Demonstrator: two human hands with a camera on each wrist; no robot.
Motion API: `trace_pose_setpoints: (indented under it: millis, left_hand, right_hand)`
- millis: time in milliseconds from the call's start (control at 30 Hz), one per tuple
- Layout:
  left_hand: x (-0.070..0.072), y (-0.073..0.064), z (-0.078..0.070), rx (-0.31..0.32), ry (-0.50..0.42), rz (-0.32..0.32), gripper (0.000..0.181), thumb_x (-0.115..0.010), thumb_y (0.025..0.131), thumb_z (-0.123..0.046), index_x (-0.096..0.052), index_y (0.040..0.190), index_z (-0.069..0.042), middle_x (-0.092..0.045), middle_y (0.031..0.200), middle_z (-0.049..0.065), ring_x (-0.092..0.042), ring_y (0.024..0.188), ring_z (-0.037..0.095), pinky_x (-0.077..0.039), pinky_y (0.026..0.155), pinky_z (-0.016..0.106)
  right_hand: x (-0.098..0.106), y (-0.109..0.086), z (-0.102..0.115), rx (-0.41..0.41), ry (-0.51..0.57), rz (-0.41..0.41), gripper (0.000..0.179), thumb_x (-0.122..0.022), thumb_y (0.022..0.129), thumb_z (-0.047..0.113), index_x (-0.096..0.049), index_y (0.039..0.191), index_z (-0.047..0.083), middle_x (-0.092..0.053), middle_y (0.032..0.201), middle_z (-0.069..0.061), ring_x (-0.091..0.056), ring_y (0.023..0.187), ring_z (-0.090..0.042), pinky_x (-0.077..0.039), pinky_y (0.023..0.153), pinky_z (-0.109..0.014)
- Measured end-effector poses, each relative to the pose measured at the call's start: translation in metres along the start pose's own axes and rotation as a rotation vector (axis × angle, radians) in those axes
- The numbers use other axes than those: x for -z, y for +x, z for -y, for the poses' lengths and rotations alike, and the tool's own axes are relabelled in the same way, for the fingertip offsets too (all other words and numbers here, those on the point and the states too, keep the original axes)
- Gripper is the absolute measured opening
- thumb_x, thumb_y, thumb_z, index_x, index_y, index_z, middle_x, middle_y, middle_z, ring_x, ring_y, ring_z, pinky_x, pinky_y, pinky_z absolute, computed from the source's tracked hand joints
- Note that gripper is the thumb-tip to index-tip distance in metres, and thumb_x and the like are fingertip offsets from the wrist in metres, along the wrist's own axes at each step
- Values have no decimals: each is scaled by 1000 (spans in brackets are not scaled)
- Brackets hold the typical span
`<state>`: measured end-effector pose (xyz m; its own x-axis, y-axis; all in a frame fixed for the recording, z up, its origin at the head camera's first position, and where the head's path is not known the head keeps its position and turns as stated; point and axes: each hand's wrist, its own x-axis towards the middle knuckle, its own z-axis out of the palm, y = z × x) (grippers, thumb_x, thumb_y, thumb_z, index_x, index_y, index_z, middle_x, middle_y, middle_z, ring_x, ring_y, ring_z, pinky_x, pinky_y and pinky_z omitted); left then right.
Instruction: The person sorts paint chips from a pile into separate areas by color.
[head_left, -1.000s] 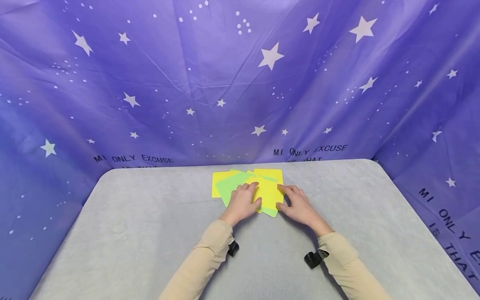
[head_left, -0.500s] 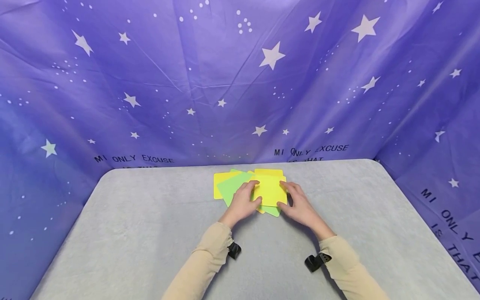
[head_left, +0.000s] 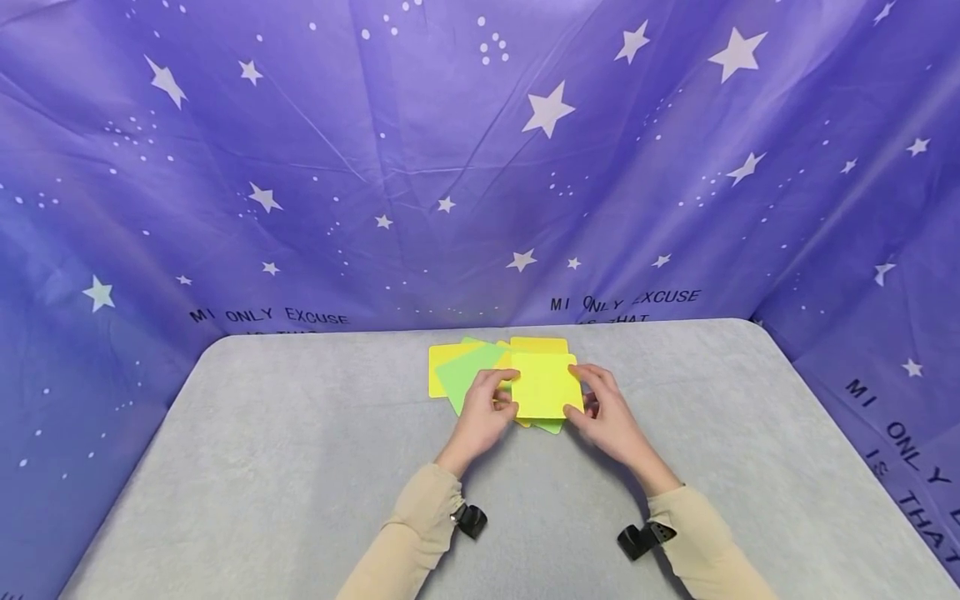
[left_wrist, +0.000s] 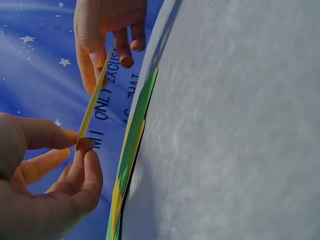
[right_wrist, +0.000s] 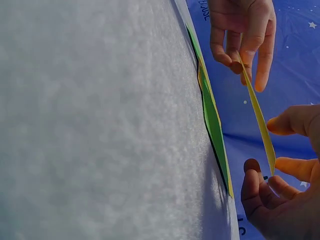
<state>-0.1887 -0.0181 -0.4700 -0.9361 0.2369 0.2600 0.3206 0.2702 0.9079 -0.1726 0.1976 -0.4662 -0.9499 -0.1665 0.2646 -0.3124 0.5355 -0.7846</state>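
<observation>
A square yellow card (head_left: pixel 547 386) with rounded corners is held up by its two sides. My left hand (head_left: pixel 482 412) pinches its left edge between thumb and fingers. On the opposite edge, my right hand (head_left: pixel 611 417) grips it the same way. Both wrist views show this yellow card (left_wrist: pixel 95 105) almost edge-on, raised off the table. Beneath and behind it lies a loose, overlapping pile, with a green card (head_left: pixel 467 372) over a yellow card (head_left: pixel 444 354) at the left. Another yellow card (head_left: pixel 540 344) sticks out at the back; the raised card hides much of the pile.
The pile lies near the far edge of a grey table (head_left: pixel 262 467) with rounded corners. Behind and beside the table hangs a purple-blue curtain (head_left: pixel 420 150) with white stars and printed lettering. A black wrist camera (head_left: pixel 471 521) is strapped at each beige sleeve (head_left: pixel 412 533).
The top yellow card has come up off the pile, tilted, and moved slightly right and toward me between both hands. The other cards stay on the table.
</observation>
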Motion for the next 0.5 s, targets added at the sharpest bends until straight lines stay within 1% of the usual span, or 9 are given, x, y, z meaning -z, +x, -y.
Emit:
trace_pose_setpoints:
  millis: [133, 233, 367, 433, 500]
  left_hand:
    - [2, -3, 1, 10, 14, 19, 45, -61, 78, 13, -60, 122, 5, -47, 117, 17, -58, 80, 18, -49, 70, 22]
    - [7, -5, 3, 19, 43, 39, 46, -63, 79, 12, -60, 124, 5, -48, 119, 18, -56, 77, 13, -49, 69, 22]
    - [17, -8, 7, 27, 81, 70, 48, -64, 78, 11, -60, 125, 4, -54, 108, 17, -55, 75, 12, -48, 68, 23]
    - [23, -11, 10, 37, 73, 85, 49, -64, 78, 11, -59, 126, 5, -56, 106, 17, -57, 76, 13, -48, 68, 23]
    - [30, -15, 13, 54, 48, 95, 49, -63, 78, 11, -58, 126, 6, -57, 107, 19, -60, 77, 15, -49, 68, 24]
  right_hand:
    - [-1, -3, 3, 9, 11, 9, 59, -70, 79, -5, -49, 134, -9, -38, 134, -25, -53, 78, -26, -44, 61, -21]
    - [-5, -5, 6, 6, 22, 13, 59, -71, 77, -8, -50, 132, -10, -39, 132, -26, -53, 75, -23, -44, 60, -20]
    - [-13, -7, 12, -21, 34, 20, 57, -71, 76, -10, -52, 130, -11, -41, 129, -26, -51, 71, -16, -43, 58, -20]
    - [-17, -8, 17, -41, 45, 29, 57, -71, 77, -9, -52, 130, -11, -41, 128, -26, -49, 69, -13, -43, 57, -20]
    - [-23, -9, 21, -56, 47, 41, 57, -72, 77, -8, -52, 131, -10, -40, 128, -26, -49, 68, -11, -42, 57, -20]
